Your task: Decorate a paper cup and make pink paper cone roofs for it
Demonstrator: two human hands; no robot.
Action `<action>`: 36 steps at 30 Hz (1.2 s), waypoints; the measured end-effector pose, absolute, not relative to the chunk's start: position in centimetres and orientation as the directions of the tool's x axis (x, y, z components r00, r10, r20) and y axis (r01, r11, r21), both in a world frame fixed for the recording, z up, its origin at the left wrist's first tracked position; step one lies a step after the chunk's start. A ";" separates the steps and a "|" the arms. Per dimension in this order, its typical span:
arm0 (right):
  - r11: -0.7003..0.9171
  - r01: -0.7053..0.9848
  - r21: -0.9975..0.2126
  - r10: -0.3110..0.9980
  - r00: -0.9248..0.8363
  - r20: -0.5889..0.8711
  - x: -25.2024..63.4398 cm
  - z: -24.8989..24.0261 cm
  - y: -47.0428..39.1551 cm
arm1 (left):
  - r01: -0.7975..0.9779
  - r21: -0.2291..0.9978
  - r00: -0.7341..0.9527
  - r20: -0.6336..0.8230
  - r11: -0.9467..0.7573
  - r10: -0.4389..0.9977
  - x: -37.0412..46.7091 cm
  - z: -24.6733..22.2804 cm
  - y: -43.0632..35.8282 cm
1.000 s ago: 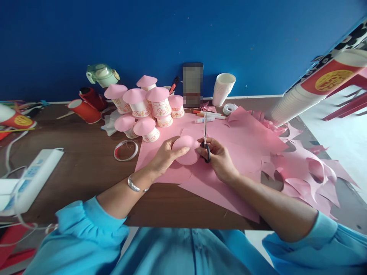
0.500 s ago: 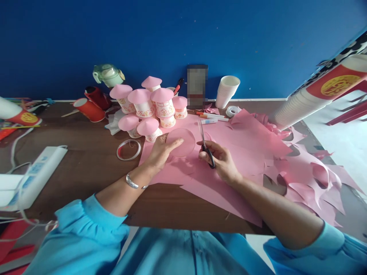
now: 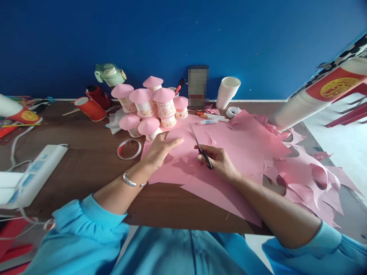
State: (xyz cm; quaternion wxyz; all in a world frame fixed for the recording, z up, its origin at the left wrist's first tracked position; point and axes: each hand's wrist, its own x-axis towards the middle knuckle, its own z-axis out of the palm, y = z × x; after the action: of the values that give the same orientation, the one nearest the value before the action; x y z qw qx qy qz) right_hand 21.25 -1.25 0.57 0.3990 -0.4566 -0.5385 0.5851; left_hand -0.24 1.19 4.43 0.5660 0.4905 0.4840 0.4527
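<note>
My left hand (image 3: 162, 150) pinches a pink paper circle (image 3: 183, 147) at its left side, thumb on top. In my right hand (image 3: 215, 158) is a pair of black-handled scissors (image 3: 204, 153), their blades pointing up and to the left beside the circle's right edge. Beneath both hands lies a large pink paper sheet (image 3: 229, 168). A thin curved paper offcut (image 3: 211, 137) rests just beyond the scissors. Behind my left hand stand several decorated paper cups with pink cone roofs (image 3: 164, 99).
A tape roll (image 3: 129, 157) lies left of my left hand. Markers (image 3: 213, 116) and a glue tube (image 3: 207, 122) lie behind the scissors. Pink scraps (image 3: 312, 183) cover the right side. A cup stack (image 3: 228, 91) stands at the back; a power strip (image 3: 43, 173) is at far left.
The scissors have tilted left and their blades now reach the circle's right edge. My right hand has moved slightly left and down. My left hand still holds the circle.
</note>
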 end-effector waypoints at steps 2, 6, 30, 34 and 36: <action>-0.105 0.017 -0.994 0.958 -0.266 -0.106 21.3 0.6 -1.2 | -0.019 0.996 0.136 -0.083 0.087 0.987 -0.3 4.4 1.2; -0.111 0.012 -0.994 0.953 -0.281 -0.109 21.3 0.9 -1.3 | -0.046 0.992 0.168 -0.109 0.118 0.980 -0.5 4.0 1.3; -0.120 0.019 -0.993 0.947 -0.297 -0.120 21.2 1.4 -1.4 | -0.009 0.992 0.247 -0.118 0.124 0.962 -1.4 2.9 1.9; -0.131 0.015 -0.991 0.946 -0.298 -0.129 21.2 1.4 -1.4 | -0.011 0.992 0.247 -0.116 0.123 0.962 -1.4 3.0 1.9; -0.141 0.009 -0.990 0.946 -0.295 -0.138 21.1 1.4 -1.4 | -0.013 0.993 0.247 -0.114 0.121 0.962 -1.5 3.0 1.9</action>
State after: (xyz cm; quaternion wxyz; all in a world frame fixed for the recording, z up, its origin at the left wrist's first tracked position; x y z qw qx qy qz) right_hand 21.15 -1.39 1.39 0.3864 -0.4508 -0.5292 0.6062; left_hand -1.46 1.86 2.97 0.5936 0.5204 0.4560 0.4109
